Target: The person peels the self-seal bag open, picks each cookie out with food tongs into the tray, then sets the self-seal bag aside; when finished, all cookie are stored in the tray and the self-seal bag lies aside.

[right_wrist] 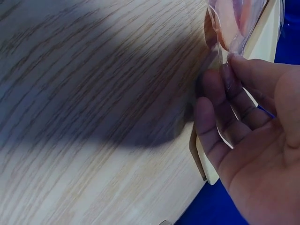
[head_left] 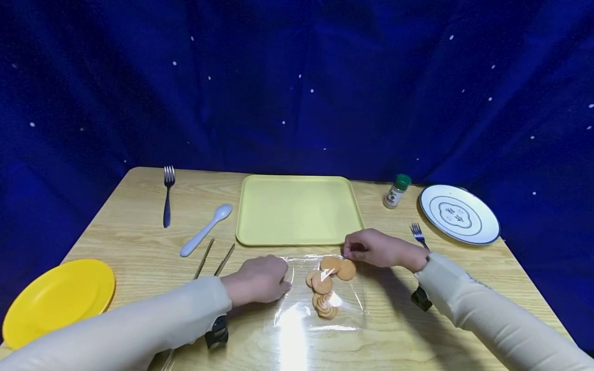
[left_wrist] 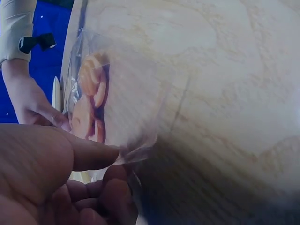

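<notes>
A clear plastic bag [head_left: 297, 296] lies on the table with several round, orange-tan biscuits [head_left: 322, 283] inside, some overlapping in a short fanned stack. My left hand [head_left: 263, 280] is at the bag's left edge; in the left wrist view its thumb and fingers pinch the clear film [left_wrist: 140, 93]. At the top right corner of the bag, my right hand [head_left: 382, 248] pinches the plastic between thumb and fingertips, as the right wrist view shows. Just beyond the bag is a pale yellow tray [head_left: 299, 210].
To the left are metal tongs [head_left: 225, 259], partly under my left forearm, a white spoon [head_left: 205, 230], a fork [head_left: 167, 198] and a yellow plate [head_left: 60, 299]. On the right stand a green-capped shaker [head_left: 396, 191], a patterned white plate [head_left: 459, 214] and another fork [head_left: 418, 234], partly hidden by my arm.
</notes>
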`<state>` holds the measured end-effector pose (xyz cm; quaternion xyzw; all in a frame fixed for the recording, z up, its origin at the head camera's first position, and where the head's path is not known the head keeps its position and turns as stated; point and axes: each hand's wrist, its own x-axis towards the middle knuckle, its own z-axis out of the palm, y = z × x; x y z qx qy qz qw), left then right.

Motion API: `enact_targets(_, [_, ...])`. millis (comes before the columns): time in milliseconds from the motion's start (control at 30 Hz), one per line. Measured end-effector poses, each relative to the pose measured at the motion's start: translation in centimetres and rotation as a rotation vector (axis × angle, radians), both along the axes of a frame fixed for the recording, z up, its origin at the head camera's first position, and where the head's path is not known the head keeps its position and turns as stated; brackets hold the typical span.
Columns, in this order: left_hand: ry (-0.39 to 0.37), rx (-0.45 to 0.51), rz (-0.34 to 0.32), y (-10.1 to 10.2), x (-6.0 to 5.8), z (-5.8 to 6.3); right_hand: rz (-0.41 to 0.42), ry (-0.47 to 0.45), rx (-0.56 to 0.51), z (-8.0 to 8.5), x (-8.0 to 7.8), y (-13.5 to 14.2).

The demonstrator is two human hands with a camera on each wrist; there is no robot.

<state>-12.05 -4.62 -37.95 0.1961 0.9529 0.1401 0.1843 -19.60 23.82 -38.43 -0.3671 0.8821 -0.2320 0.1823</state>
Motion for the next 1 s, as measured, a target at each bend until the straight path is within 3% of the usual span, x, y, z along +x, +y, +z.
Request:
enact_targets(233, [0.005,0.123,0.012,-0.6,-0.5,0.4,0.002,0.003,0.001,-0.1,-0.1,0.0])
enact_targets(367, [-0.029,0.306,-0.005,-1.2,-0.8,0.4,0.015,0.001,-0.014,-0.2,-0.1,0.1])
enact_targets(533, [-0.173,0.567,0.017,-2.2,-1.0,0.1,0.020,0.014,-0.028,-0.4,-0.2,0.2])
enact_targets(667, [-0.305,0.699,0.054,-2.9,-1.2,0.2,0.008,0.042,-0.025,-0.5,-0.1,0.6])
enact_targets(833, [-0.368,0.730,0.077,-3.1,-1.4,0.3,-0.043,0.099,-0.010,-0.2,0.6,0.4])
enact_targets(1000, [-0.388,0.717,0.104,-3.0,-1.4,0.2,-0.047,0.154,-0.044,0.5,2.6,-0.4])
